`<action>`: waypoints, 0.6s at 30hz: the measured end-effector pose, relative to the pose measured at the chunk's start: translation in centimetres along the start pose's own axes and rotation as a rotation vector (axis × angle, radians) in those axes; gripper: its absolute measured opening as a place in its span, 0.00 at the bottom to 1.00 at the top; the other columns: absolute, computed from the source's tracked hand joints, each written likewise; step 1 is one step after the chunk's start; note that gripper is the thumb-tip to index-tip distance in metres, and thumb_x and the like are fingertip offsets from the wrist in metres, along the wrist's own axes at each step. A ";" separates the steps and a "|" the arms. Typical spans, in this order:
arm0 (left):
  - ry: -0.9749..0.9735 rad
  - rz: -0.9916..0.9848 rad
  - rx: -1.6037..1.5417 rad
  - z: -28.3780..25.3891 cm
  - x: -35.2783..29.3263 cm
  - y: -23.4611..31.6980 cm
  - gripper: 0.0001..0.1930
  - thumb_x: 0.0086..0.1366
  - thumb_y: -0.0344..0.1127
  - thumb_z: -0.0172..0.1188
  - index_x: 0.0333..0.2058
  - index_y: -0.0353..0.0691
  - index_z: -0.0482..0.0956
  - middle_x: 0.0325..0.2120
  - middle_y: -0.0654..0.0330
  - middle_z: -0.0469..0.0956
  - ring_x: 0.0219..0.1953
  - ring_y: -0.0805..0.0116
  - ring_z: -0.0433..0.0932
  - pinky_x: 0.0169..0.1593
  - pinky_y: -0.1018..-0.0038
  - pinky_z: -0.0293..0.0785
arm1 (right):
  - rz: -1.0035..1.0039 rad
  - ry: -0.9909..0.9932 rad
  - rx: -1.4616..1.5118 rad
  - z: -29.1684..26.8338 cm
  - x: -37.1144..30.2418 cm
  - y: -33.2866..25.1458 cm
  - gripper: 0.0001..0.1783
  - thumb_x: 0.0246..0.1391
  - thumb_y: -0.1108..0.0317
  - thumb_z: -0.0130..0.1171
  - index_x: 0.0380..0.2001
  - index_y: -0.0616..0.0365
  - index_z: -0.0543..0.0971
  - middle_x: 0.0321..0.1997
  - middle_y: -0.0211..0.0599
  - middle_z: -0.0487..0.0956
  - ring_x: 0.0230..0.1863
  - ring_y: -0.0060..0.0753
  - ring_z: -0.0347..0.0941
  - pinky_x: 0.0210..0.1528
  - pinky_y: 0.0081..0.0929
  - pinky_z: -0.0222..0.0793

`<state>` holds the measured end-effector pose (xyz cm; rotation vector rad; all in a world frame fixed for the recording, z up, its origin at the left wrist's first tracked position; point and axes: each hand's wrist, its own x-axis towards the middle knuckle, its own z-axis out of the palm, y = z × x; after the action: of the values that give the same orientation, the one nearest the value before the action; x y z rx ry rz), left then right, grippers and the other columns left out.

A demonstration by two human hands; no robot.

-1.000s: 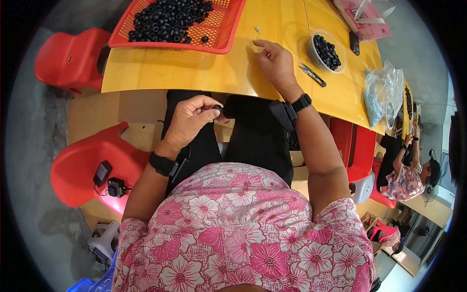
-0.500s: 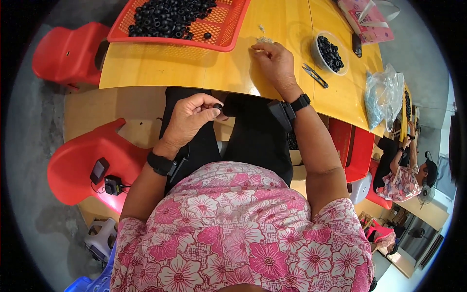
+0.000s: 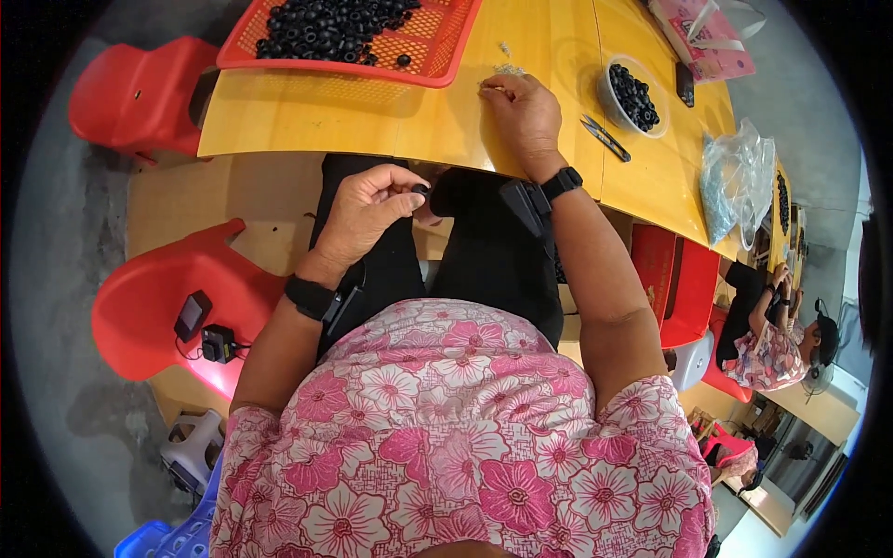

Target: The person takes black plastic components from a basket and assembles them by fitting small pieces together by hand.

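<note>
Above my lap, just off the table edge, my left hand (image 3: 365, 212) pinches a small black ring-shaped piece (image 3: 420, 190) between thumb and fingertips. My right hand (image 3: 526, 119) is over the yellow table, its thumb and fingertips pressed together at the tabletop. Whatever lies between those fingertips is too small to make out. Just beyond them is a small scatter of tiny pale, clear bits (image 3: 509, 70). To the right of that hand lie black thread snips (image 3: 606, 139), beside a clear round tub (image 3: 606, 104) of black pieces.
A red mesh basket (image 3: 445, 76) heaped with black pieces stands at the back left of the yellow table (image 3: 307, 121). Toward the right are a phone (image 3: 685, 85), a pink bag (image 3: 716, 58) and a clear plastic bag (image 3: 744, 177). Red chairs (image 3: 177, 298) stand left; other people sit far right.
The view has shifted slightly. My right fingertips have drawn closer together beside the pale bits. My left hand keeps its pinch on the black ring.
</note>
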<state>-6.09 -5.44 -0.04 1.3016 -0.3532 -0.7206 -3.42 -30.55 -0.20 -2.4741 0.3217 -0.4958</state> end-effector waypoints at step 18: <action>0.035 0.029 0.118 0.2 0.2 -0.5 0.09 0.59 0.29 0.60 0.38 0.34 0.78 0.29 0.67 0.76 0.29 0.81 0.71 0.36 0.84 0.69 | -0.176 -0.099 -0.109 2.1 1.5 -2.7 0.21 0.48 0.52 0.59 0.44 0.48 0.78 0.33 0.42 0.76 0.36 0.47 0.75 0.37 0.40 0.71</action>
<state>-6.21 -5.74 -0.48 1.4161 -0.3900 -0.6597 -0.88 -27.89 0.21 -2.6365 0.0936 -0.4350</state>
